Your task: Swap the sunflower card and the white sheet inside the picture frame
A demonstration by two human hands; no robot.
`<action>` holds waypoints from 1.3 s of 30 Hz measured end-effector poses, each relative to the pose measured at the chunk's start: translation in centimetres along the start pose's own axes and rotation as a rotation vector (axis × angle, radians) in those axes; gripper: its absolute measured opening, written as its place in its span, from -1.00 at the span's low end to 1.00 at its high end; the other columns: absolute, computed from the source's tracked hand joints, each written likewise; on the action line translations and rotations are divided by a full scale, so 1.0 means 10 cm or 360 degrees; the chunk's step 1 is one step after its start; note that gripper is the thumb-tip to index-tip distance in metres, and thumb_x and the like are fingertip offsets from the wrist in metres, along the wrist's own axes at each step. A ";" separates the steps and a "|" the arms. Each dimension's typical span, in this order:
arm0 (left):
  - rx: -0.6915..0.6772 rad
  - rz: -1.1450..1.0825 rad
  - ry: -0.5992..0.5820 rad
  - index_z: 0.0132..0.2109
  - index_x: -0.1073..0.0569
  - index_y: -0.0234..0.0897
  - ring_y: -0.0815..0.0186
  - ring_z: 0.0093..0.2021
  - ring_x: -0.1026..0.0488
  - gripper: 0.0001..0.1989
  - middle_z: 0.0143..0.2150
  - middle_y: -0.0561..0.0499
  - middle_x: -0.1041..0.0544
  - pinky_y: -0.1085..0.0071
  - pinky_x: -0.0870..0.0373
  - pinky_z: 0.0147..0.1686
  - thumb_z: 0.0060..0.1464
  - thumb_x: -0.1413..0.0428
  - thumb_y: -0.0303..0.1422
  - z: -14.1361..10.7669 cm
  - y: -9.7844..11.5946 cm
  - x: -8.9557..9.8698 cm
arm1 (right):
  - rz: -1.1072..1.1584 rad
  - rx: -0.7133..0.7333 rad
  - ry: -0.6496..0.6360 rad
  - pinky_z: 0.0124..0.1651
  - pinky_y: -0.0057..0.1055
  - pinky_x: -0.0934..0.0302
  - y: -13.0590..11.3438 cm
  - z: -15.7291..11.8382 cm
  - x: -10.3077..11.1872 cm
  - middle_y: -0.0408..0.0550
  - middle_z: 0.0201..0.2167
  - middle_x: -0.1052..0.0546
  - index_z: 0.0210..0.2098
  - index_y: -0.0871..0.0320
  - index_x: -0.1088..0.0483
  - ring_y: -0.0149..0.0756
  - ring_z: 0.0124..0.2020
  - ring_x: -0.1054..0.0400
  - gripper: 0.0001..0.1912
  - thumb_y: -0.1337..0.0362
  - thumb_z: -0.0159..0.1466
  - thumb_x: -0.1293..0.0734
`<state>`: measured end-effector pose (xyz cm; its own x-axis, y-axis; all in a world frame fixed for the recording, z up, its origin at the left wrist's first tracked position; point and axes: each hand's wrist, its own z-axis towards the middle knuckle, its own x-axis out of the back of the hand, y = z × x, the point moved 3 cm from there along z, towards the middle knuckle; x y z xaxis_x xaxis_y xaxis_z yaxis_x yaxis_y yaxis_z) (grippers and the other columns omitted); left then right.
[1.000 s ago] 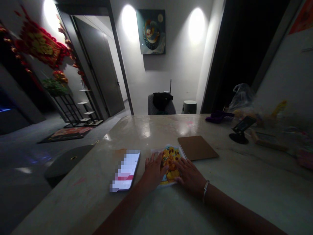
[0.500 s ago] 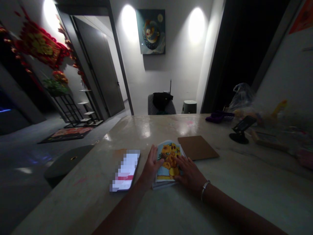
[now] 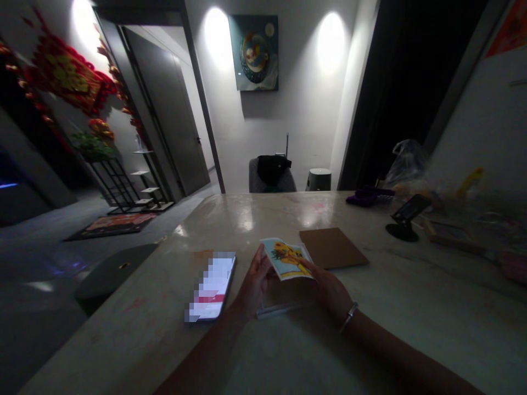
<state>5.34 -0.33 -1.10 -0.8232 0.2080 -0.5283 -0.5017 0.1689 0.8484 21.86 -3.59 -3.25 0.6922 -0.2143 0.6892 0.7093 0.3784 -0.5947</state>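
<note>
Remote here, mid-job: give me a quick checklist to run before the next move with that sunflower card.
1. Sunflower card held by both hands: ok, the left hand at one edge, the right hand at the other.
2. Card lifted off the flat stack: ok, it sits above the stack.
3. Stack lying flat on the table: ok.
4. Card clear of the brown board: cannot tell, its corner sits very close.
5. Left wrist clear of the phone: cannot tell, they look very close.

No words, labels, numbers or signs can be read in this view.
</note>
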 end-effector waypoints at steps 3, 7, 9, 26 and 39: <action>-0.0050 0.0089 -0.0041 0.22 0.11 -0.08 0.23 -0.16 -0.44 -0.31 0.20 -0.14 -0.13 0.31 -0.39 -0.26 0.00 -0.07 -0.30 0.03 0.00 0.05 | 0.0285 -0.0266 0.0165 -0.09 -0.29 -0.22 0.06 0.00 0.10 0.00 -0.07 -0.44 0.01 0.13 -0.26 -0.20 -0.11 -0.35 -0.60 0.22 0.23 -0.04; -0.0042 0.0227 0.0037 0.20 0.02 -0.20 0.22 -0.13 -0.42 -0.38 0.19 -0.22 -0.13 0.33 -0.36 -0.23 0.03 -0.04 -0.28 0.04 -0.01 0.11 | 0.0763 -0.0592 0.0492 -0.15 -0.25 -0.23 0.11 -0.02 0.20 0.09 -0.22 -0.51 -0.15 0.26 -0.38 -0.09 -0.17 -0.36 -0.48 -0.02 0.19 -0.08; -0.0005 0.0287 0.0077 0.17 -0.03 -0.25 0.22 -0.11 -0.41 -0.39 0.18 -0.25 -0.15 0.34 -0.34 -0.19 0.01 -0.06 -0.28 0.04 -0.04 0.13 | 0.1065 -0.0700 0.0583 -0.16 -0.25 -0.23 0.11 -0.03 0.20 0.09 -0.23 -0.51 -0.16 0.27 -0.38 -0.09 -0.17 -0.36 -0.44 -0.08 0.13 -0.14; 0.0024 0.0516 0.0185 -0.07 -0.30 -0.31 0.25 -0.24 -0.45 -0.62 -0.20 -0.09 -0.49 0.36 -0.36 -0.26 -0.13 -0.06 -0.41 0.10 0.02 0.20 | 0.1875 -0.0812 0.0093 -0.09 -0.22 -0.22 0.00 -0.07 -0.04 0.00 -0.18 -0.49 -0.19 0.15 -0.37 -0.15 -0.14 -0.36 -0.56 0.01 0.02 -0.32; -0.0309 0.1728 0.0508 0.07 -0.25 -0.30 0.25 -0.32 -0.40 -0.51 -0.31 -0.07 -0.47 0.31 -0.27 -0.25 -0.08 -0.04 -0.38 0.16 0.17 0.43 | 0.0762 -0.0585 0.0241 -0.17 -0.24 -0.25 0.33 0.04 0.04 0.07 -0.18 -0.48 -0.10 0.23 -0.32 -0.20 -0.23 -0.37 -0.56 0.20 0.03 -0.28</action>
<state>1.41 2.35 -1.97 -0.8628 -0.1050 0.4945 0.5042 -0.1072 0.8569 24.41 -2.06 -4.79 0.9370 -0.2330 0.2603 0.2962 0.1349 -0.9456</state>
